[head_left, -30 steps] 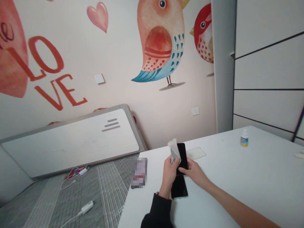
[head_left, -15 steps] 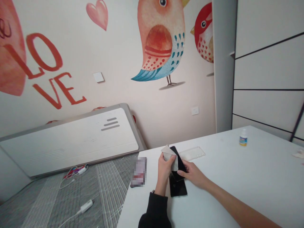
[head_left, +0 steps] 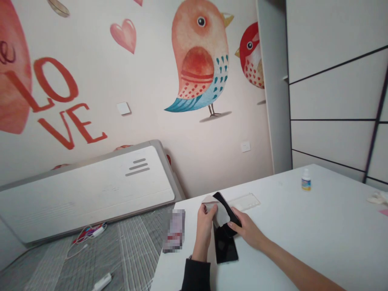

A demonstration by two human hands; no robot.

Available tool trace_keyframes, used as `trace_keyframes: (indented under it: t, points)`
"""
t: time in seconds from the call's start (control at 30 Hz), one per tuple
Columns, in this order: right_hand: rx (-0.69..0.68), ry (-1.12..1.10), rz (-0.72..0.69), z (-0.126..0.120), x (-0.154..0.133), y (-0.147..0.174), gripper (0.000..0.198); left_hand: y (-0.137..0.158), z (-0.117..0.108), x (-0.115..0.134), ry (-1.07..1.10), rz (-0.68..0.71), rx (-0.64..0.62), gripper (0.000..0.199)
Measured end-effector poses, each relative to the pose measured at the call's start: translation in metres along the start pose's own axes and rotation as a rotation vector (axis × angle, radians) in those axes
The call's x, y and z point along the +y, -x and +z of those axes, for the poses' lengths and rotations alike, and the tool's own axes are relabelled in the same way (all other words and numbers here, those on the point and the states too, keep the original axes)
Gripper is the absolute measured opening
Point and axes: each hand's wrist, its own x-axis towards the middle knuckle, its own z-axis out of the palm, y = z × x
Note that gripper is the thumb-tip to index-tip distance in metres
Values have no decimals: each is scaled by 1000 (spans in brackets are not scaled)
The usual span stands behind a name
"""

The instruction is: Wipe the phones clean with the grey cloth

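My left hand (head_left: 205,220) pinches a thin whitish cloth (head_left: 222,214), which lies over the face of a black phone case (head_left: 223,201). My right hand (head_left: 246,229) grips that case along its right and lower edge, thumb on the near side. The case is held tilted, and the cloth and fingers hide much of it. Just below, partly covered by it, a black phone (head_left: 226,248) lies flat on the white table (head_left: 273,258). Behind the hands rests a clear phone case (head_left: 247,201).
Another phone (head_left: 174,230), its face blurred out, lies at the table's left edge. A small white bottle (head_left: 306,180) stands at the back right, with a crumpled pale item (head_left: 376,198) farther right. Left of the table is a bed (head_left: 127,242) with cables.
The view has tilted up slightly. My left hand has drawn the cloth a little down and left over the case, and its folds have shifted. My right hand keeps its hold.
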Motion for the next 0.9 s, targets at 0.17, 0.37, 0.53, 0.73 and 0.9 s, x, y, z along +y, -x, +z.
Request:
trace_keyframes:
  t: [0.17, 0.37, 0.53, 0.73, 0.9]
  points:
    - [-11, 54, 10, -5, 1, 1, 50, 5, 5, 5, -4, 0, -43, 53]
    - [-75, 57, 33, -8, -6, 4, 34, -1, 8, -3, 24, -55, 21, 37]
    - [-85, -54, 71, 0, -12, 8, 51, -2, 11, -5, 104, -80, 66, 41]
    - [-127, -235, 104, 6, -13, 6, 51, 9, 17, 3, 219, -102, -23, 46]
    - [-143, -213, 70, 0, -13, 2, 39, 6, 15, 2, 223, -100, -31, 27]
